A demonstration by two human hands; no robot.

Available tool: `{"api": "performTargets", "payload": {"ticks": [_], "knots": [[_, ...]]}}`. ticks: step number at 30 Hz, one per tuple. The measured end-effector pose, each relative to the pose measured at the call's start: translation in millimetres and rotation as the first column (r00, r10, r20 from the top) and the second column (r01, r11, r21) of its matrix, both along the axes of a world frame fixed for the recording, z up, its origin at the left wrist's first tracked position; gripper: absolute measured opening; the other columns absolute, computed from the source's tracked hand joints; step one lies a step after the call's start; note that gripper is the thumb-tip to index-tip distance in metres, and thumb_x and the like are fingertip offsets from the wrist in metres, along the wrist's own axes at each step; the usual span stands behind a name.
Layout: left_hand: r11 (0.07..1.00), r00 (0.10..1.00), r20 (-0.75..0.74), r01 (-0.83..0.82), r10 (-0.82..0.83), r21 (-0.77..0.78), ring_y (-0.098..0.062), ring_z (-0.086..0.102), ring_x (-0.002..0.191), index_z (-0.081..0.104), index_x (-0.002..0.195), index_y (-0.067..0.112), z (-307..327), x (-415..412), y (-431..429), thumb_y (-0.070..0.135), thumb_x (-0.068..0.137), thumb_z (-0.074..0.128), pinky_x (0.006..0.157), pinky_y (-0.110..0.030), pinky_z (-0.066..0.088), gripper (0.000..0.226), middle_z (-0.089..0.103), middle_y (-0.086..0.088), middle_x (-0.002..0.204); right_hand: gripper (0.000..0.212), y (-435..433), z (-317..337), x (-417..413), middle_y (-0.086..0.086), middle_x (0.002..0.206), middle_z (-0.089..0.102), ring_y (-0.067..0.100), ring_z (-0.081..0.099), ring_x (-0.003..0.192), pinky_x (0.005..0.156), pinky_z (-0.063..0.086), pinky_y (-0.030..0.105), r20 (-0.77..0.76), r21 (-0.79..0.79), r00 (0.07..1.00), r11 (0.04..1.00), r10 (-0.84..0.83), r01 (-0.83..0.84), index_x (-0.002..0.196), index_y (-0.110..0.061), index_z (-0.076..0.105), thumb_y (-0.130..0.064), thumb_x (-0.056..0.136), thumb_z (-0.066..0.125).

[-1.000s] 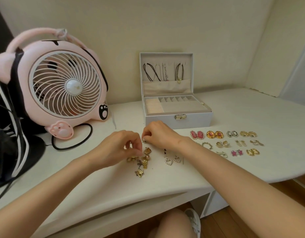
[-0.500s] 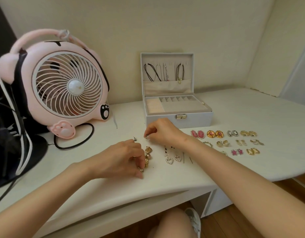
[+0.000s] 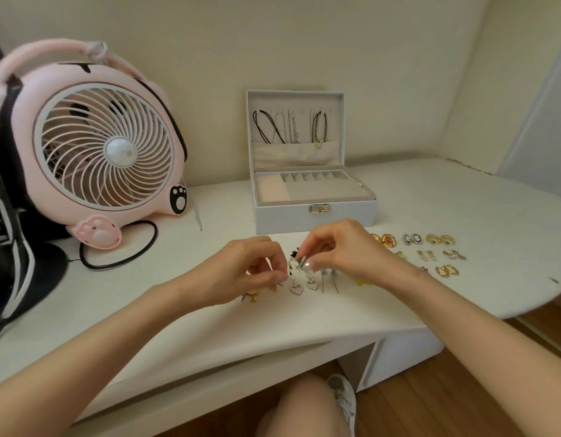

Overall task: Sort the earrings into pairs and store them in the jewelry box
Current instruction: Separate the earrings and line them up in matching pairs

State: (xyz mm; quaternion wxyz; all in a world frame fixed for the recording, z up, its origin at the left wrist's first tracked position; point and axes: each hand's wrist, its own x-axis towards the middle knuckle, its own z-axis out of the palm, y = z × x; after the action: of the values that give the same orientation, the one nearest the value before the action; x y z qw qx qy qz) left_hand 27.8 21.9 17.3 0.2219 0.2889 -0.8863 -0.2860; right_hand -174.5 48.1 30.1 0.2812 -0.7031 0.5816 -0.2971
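The white bench [image 3: 430, 209] carries everything. To the left of the jewelry box [image 3: 314, 220] stands a pink fan [image 3: 102, 146]. It is marked with a black paw print low on the side nearest the box and a pink paw on its foot. Its black cord [image 3: 121, 263] loops over the bench off the box's front left.

The jewelry box stands open with its lid upright. Necklaces [image 3: 269, 129] hang inside the lid, and the metal clasp faces the person.

Just in front of the box, the right hand [image 3: 345, 250] is raised off the bench. Its fingers [image 3: 317, 247] are narrowed onto a silver earring [image 3: 302, 263] with a pale bead.

The left hand [image 3: 241, 272] is in front of the box's left corner. Its fingers [image 3: 266, 266] are curled close with the tips together, and it cannot be told whether they hold anything.

Off the box's front right corner, paired earrings [image 3: 440, 239] lie in rows, each pair side by side.

In front of the box, under the hands, two heart earrings [image 3: 296, 289] lie next to each other. A gold earring [image 3: 251, 296] lies further left, beside the left hand.
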Motion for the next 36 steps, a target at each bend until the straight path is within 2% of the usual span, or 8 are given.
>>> {"api": "performTargets", "payload": {"ticks": [3,6,9,12,15,20,27,36], "knots": [[0.997,0.999,-0.015,-0.050,0.051,0.056,-0.007,0.067,0.068,0.065,0.084,0.011,-3,-11,1,0.018,0.085,0.065,0.059,-0.028,0.053,0.007,0.057,-0.002,0.091,0.019,16,-7,-9,0.000,0.075,0.073,0.001,0.067,0.069,0.075,0.049,0.019,-0.023,0.023,1.000,1.000,-0.003,0.003,0.077,-0.020,0.074,-0.003,0.069,0.078],[0.990,0.998,0.017,-0.056,0.054,0.129,-0.001,0.063,0.062,0.065,0.084,0.012,-6,-19,3,0.015,0.080,0.071,0.053,-0.017,0.045,0.007,0.057,0.005,0.084,0.016,29,-15,-12,-0.001,0.073,0.073,-0.003,0.065,0.072,0.100,0.041,0.036,-0.050,0.019,0.999,1.000,0.006,-0.005,0.076,-0.021,0.073,-0.008,0.069,0.079],[0.988,0.997,0.067,-0.048,0.039,0.144,0.000,0.059,0.058,0.065,0.086,0.011,-7,-24,7,0.007,0.080,0.069,0.055,-0.011,0.043,0.007,0.062,0.011,0.069,0.015,37,-18,-13,-0.003,0.074,0.073,0.001,0.066,0.070,0.081,0.054,0.026,-0.063,0.007,0.998,1.000,0.003,-0.003,0.077,-0.018,0.075,-0.006,0.070,0.078],[0.999,0.989,0.149,-0.028,0.022,0.039,-0.007,0.060,0.067,0.068,0.089,0.014,-8,-29,9,0.013,0.082,0.068,0.063,-0.013,0.044,0.007,0.069,-0.003,0.078,0.014,40,-19,-14,-0.004,0.075,0.073,-0.001,0.064,0.067,0.067,0.051,0.014,-0.082,-0.004,0.997,1.000,0.001,-0.001,0.075,-0.019,0.075,-0.007,0.070,0.078],[0.999,0.979,0.202,-0.031,0.033,-0.012,-0.006,0.053,0.068,0.066,0.090,0.017,-10,-32,11,0.019,0.081,0.069,0.061,-0.010,0.037,0.010,0.068,-0.002,0.081,0.013,40,-23,-15,-0.006,0.077,0.073,-0.004,0.063,0.068,0.066,0.048,0.009,-0.097,0.011,0.995,1.000,0.003,-0.002,0.078,-0.019,0.076,-0.010,0.070,0.079],[0.995,0.969,0.245,-0.007,0.032,-0.102,-0.003,0.052,0.069,0.064,0.084,0.017,-12,-36,13,0.019,0.080,0.069,0.068,-0.019,0.043,0.006,0.063,0.004,0.081,0.015,39,-26,-11,-0.012,0.067,0.064,-0.005,0.058,0.064,0.062,0.043,0.008,-0.124,-0.014,0.992,1.000,-0.011,0.009,0.081,-0.018,0.074,-0.010,0.069,0.079],[0.985,0.961,0.272,-0.005,0.053,-0.175,-0.006,0.051,0.073,0.065,0.087,0.017,-14,-35,10,0.019,0.082,0.065,0.077,-0.032,0.046,0.006,0.059,0.009,0.083,0.017,38,-28,-11,-0.001,0.085,0.071,0.006,0.062,0.077,0.066,0.044,0.009,-0.165,-0.043,0.986,0.999,-0.014,0.007,0.091,-0.018,0.075,-0.017,0.075,0.076],[0.984,0.974,0.207,-0.053,0.089,-0.170,-0.003,0.052,0.073,0.064,0.090,0.019,-14,-29,9,0.025,0.086,0.063,0.070,-0.021,0.044,0.007,0.063,0.011,0.085,0.016,36,-22,-15,-0.003,0.083,0.069,0.000,0.057,0.071,0.067,0.040,0.007,-0.147,-0.067,0.988,0.997,-0.038,0.028,0.094,-0.023,0.073,-0.023,0.078,0.074]]}}
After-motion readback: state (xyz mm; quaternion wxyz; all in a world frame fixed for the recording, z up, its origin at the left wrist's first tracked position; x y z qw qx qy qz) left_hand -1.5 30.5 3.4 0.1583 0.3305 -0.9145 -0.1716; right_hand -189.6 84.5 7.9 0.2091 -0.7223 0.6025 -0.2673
